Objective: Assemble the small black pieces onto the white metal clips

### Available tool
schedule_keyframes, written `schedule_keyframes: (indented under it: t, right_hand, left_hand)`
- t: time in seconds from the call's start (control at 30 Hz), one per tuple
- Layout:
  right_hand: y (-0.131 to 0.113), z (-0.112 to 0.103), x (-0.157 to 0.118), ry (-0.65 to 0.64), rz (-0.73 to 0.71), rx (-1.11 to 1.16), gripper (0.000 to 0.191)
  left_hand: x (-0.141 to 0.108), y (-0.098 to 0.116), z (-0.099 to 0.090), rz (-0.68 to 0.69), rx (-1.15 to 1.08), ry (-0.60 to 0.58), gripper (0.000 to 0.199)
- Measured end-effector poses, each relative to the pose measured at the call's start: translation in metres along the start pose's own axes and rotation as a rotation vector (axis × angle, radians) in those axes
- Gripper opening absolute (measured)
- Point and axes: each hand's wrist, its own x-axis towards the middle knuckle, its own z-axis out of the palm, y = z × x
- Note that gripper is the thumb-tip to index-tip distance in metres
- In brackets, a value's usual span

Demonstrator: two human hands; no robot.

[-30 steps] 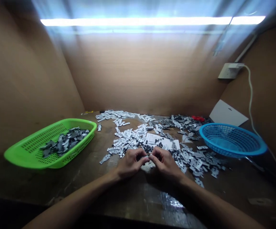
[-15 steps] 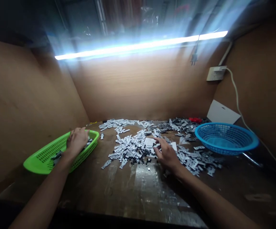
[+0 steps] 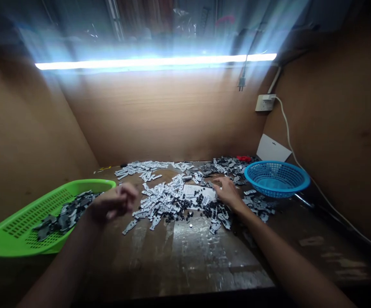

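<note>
My left hand (image 3: 116, 201) is over the right end of a green plastic basket (image 3: 98, 185), its fingers half curled and smeared by motion. Whether it holds anything is hidden. Grey and dark flat parts (image 3: 66, 214) lie heaped inside that basket. On the table my right hand (image 3: 228, 192) reaches over the right side of the scattered parts, fingers stretched and apart, with nothing seen in them. A pile of light grey flat parts (image 3: 159, 199) spreads left of it. Small black pieces (image 3: 212, 209) lie just in front, partly on a white sheet (image 3: 188, 188).
A blue round basket (image 3: 277, 192) stands at the right, near a white card (image 3: 271, 147). Darker grey parts (image 3: 225, 164) and a red item (image 3: 244, 158) lie at the back. Wooden panels enclose the table (image 3: 159, 261); a white cable (image 3: 289, 137) runs down the right.
My left hand has lifted out of the green basket and moved right. My right hand has gone farther back over the parts. The view has shifted, and more of the basket's contents shows.
</note>
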Motion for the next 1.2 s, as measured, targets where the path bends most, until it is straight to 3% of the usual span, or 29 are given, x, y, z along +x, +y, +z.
schedule_keyframes:
  t: [0.07,0.13,0.3,0.47,0.6,0.83,1.03,1.1,1.2]
  right_hand:
    - [-0.002,-0.004,0.000,-0.075,-0.030,-0.013,0.022]
    - [-0.004,-0.007,-0.001,-0.141,-0.052,-0.035,0.021]
    - [-0.001,-0.012,-0.001,-0.214,0.041,-0.149,0.023]
    - [0.008,-0.013,-0.001,-0.220,0.262,-0.271,0.042]
    - [0.004,-0.005,-0.001,-0.269,0.265,-0.252,0.033]
    - [-0.004,0.003,-0.002,-0.271,0.184,-0.087,0.016]
    - [-0.015,-0.004,-0.002,-0.206,0.129,0.082,0.027]
    - [-0.025,-0.006,-0.004,-0.185,0.112,0.208,0.023]
    - [-0.045,-0.003,-0.013,-0.151,0.124,0.601,0.019]
  left_hand:
    - [0.015,-0.002,0.004,0.005,-0.086,-0.039,0.033]
    - [0.027,-0.007,0.020,0.006,-0.134,-0.024,0.035]
    - [0.039,-0.047,0.063,0.064,-0.012,-0.036,0.037]
    - [0.045,-0.084,0.072,0.099,-0.003,-0.009,0.034]
    - [0.048,-0.090,0.073,0.083,-0.020,-0.031,0.033]
    - [0.043,-0.085,0.079,0.031,0.026,-0.107,0.033]
    - [0.041,-0.087,0.083,0.003,0.053,-0.106,0.034]
    - [0.041,-0.087,0.085,-0.017,0.061,-0.121,0.035]
    - [0.040,-0.087,0.089,-0.049,0.050,-0.124,0.038]
